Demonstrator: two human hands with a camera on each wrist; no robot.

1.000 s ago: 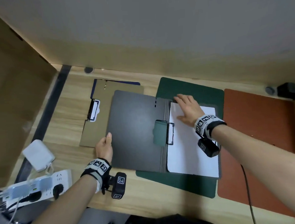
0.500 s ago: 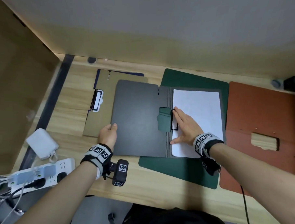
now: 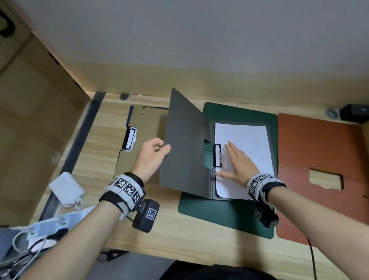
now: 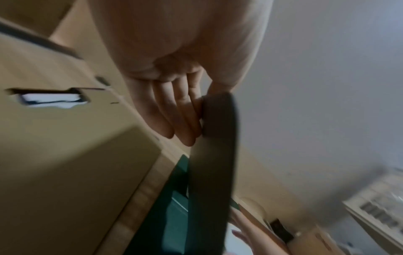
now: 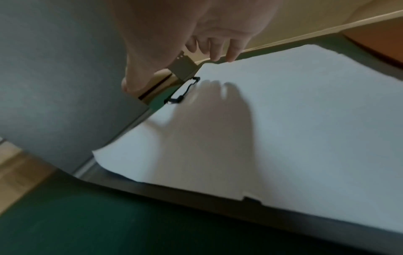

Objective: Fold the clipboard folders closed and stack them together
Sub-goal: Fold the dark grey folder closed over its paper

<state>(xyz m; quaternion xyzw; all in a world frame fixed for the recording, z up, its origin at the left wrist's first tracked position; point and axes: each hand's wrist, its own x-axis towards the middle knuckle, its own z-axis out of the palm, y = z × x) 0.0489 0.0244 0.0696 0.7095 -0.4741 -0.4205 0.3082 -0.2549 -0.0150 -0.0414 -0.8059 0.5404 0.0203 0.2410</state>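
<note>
A grey clipboard folder lies on top of a green folder (image 3: pixel 225 214). Its grey cover (image 3: pixel 186 144) (image 4: pixel 213 155) (image 5: pixel 54 77) stands lifted, tilted up from the spine. My left hand (image 3: pixel 165 148) (image 4: pixel 198 110) pinches the cover's free left edge, thumb on one face and fingers on the other. My right hand (image 3: pixel 233 161) (image 5: pixel 213 50) is spread flat over the white paper (image 3: pixel 247 141) (image 5: pixel 305 112), just right of the black clip (image 3: pixel 217 155) (image 5: pixel 183 89). A closed tan folder (image 3: pixel 145 124) lies at the left over a dark blue one. At the right lies a closed red-brown folder (image 3: pixel 319 151).
The wooden table (image 3: pixel 183 241) ends close to my body. A white charger (image 3: pixel 67 190) and a power strip (image 3: pixel 45 228) with cables sit at the front left. A cardboard box (image 3: pixel 20 126) stands at the left. A black object (image 3: pixel 355 112) sits at the back right against the wall.
My left hand has taken hold of the grey cover's left edge and raised it off the table toward the right. My right hand stays on the paper beside the clip.
</note>
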